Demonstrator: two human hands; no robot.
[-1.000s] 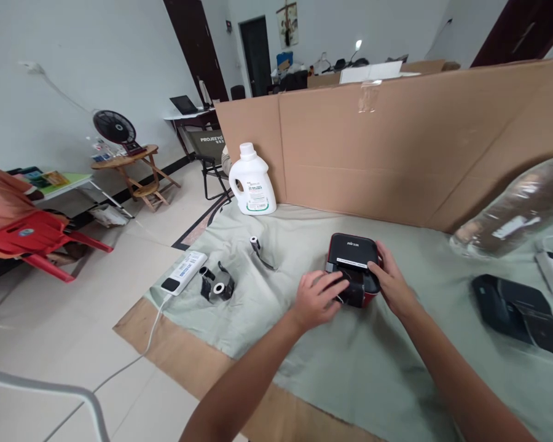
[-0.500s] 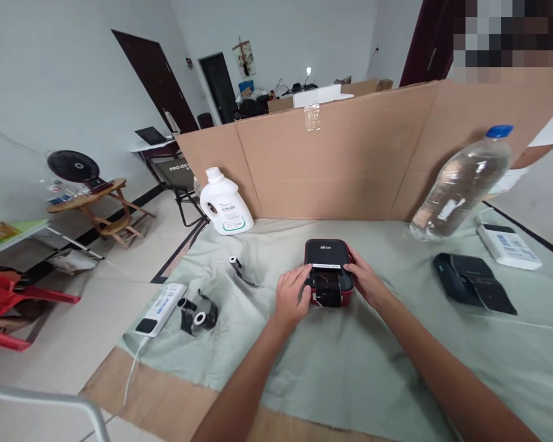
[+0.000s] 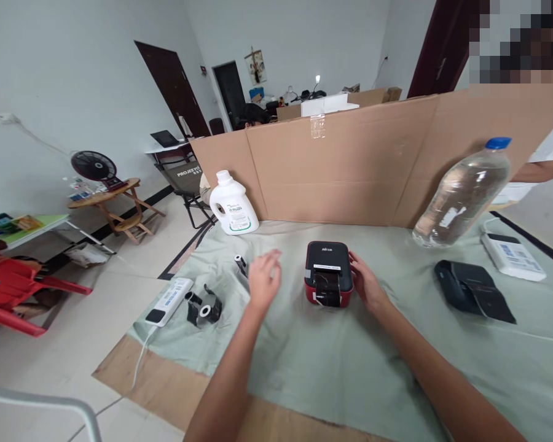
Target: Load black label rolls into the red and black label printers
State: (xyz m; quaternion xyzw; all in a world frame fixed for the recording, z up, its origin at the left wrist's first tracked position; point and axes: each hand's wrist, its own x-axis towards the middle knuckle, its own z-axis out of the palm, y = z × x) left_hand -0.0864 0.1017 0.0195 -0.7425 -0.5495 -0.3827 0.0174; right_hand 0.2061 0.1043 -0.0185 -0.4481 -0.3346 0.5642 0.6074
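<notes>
Mainly, alignment and snag risk. The red-and-black device (image 3: 329,273), probably a printer, is set upright on the green cloth (image 3: 313,368), between the two hands and nearer the right. A dark glossy strip (image 3: 327,290) is hung over its front face.

Right hand (image 3: 367,285): fingers lightly bent, laid against the device's right side; whether any real grip is applied cannot be told. Left hand (image 3: 265,279): poised in the air left of the device, fingers half open and blurred, nothing seen to be held.

Failure modes, as judged: the device is braced from one side only, so if it is pushed by the right fingers it could be slid or twisted, with the loose cloth rucked under it. If the strip is caught by a finger, it could be creased or pulled askew.

Left side: the small roll (image 3: 239,264) is partly masked by the left hand, and contact cannot be ruled out. If brushed, it could be rolled off or further unwound. The loosely uncoiled rolls (image 3: 205,312) could be tangled by a low sweep of the forearm. The white power unit (image 3: 169,301) could be dragged if its cable (image 3: 141,359) were snagged.
</notes>
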